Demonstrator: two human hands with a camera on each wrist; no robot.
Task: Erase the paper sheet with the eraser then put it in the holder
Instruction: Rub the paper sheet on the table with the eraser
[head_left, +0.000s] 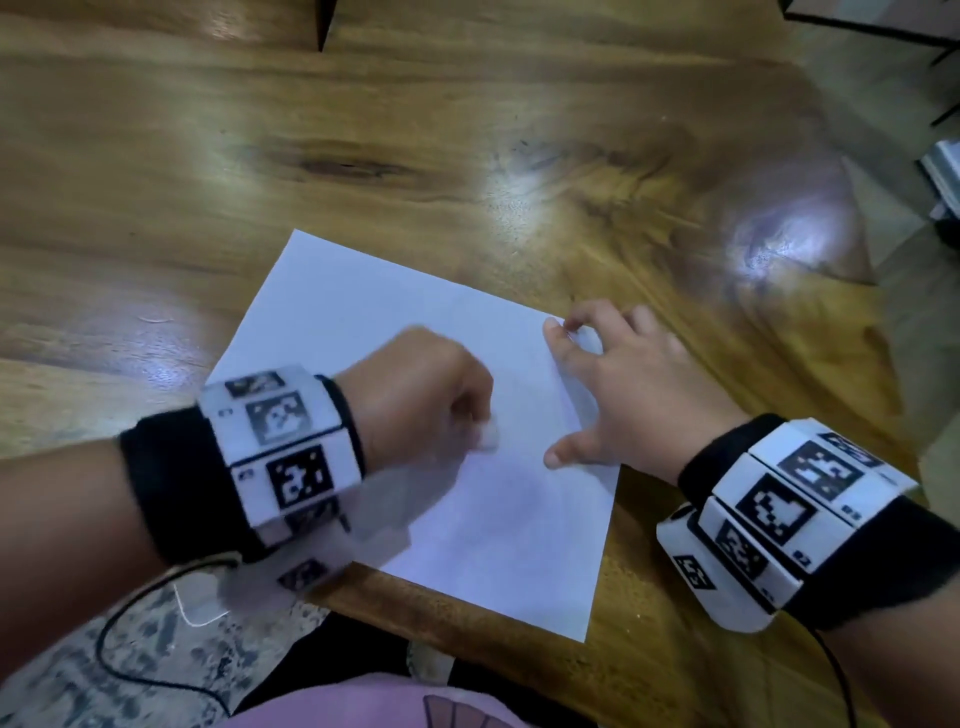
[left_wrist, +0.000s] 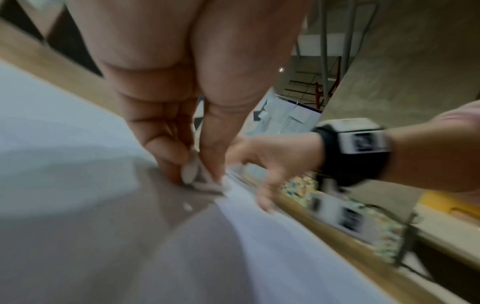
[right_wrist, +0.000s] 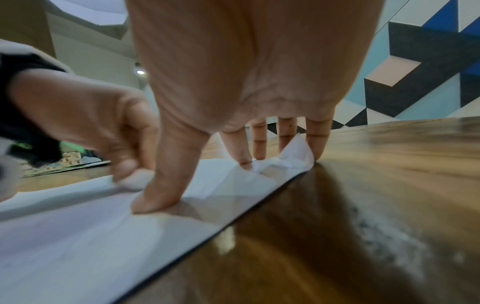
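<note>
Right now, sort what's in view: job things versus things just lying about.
Job:
paper sheet
eraser, pinched in the left hand
right hand, fingertips pressing the sheet's edge

Lying about:
wooden table
black cable
The holder isn't visible.

Your left hand (head_left: 415, 395) sits over the middle of the sheet (head_left: 337, 322), curled into a fist with its back up; thumb and fingertips (left_wrist: 166, 152) pinch the white eraser (left_wrist: 191, 171) and press it down onto the sheet. Your left forearm comes in from the sheet's near left corner. Your right hand (head_left: 631, 384) lies spread at the sheet's right edge, fingers straight and splayed; the thumb and fingertips (right_wrist: 240, 152) press the sheet down near its far right corner, the palm raised.
</note>
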